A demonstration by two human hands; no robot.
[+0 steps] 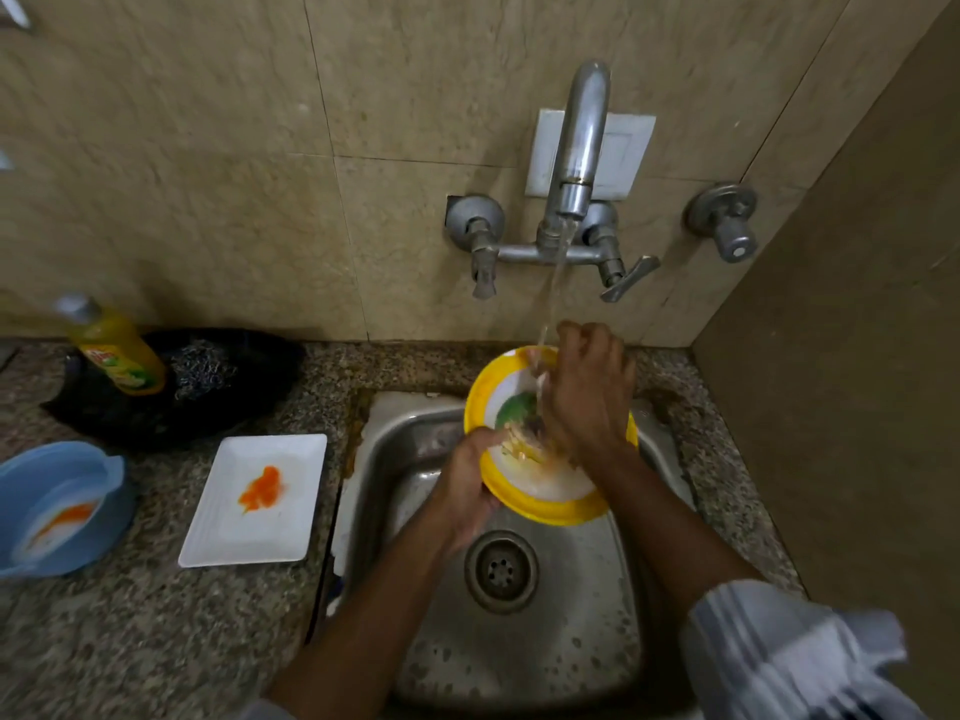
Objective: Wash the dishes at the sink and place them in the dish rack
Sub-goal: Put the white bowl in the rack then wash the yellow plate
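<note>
A yellow-rimmed white plate (pixel 540 504), an orange-smeared white tray (pixel 260 532), a blue bowl (pixel 111 478), and speckled granite counter (pixel 156 641).

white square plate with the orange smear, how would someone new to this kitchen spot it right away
Start at the steel sink and look to the granite counter on its left. The white square plate lies flat there, right beside the sink's edge, in front of the yellow soap bottle. It is the only flat, straight-edged dish, with an orange smear at its centre; the blue bowl further left is round and deep.

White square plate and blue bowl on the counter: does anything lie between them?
No. In the head view, only bare speckled countertop separates the white square plate from the blue bowl.
</note>
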